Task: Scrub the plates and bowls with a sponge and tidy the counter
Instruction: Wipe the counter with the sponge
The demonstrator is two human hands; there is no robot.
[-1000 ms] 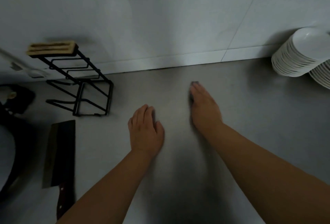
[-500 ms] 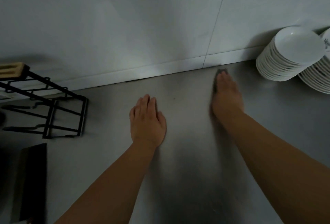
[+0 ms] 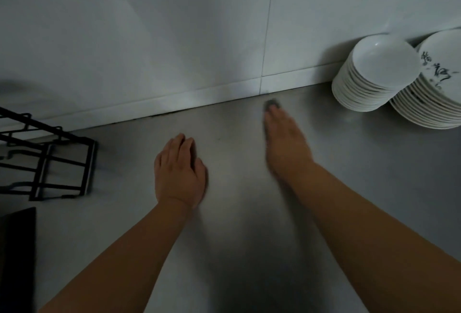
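Fingers [image 3: 275, 121] straight on right hand [image 3: 287, 145], pressing dark sponge [image 3: 272, 103], slid farther toward upper right near stacked bowls [image 3: 369, 83]; left hand [image 3: 179, 173] flat at centre; counter [image 3: 374, 183] wiping seemingly under way.

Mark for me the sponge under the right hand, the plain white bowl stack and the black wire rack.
sponge [image 3: 272, 103]: head view, its dark exposed end.
plain white bowl stack [image 3: 384, 63]: head view, inside of top bowl.
black wire rack [image 3: 90, 166]: head view, right-side base frame.
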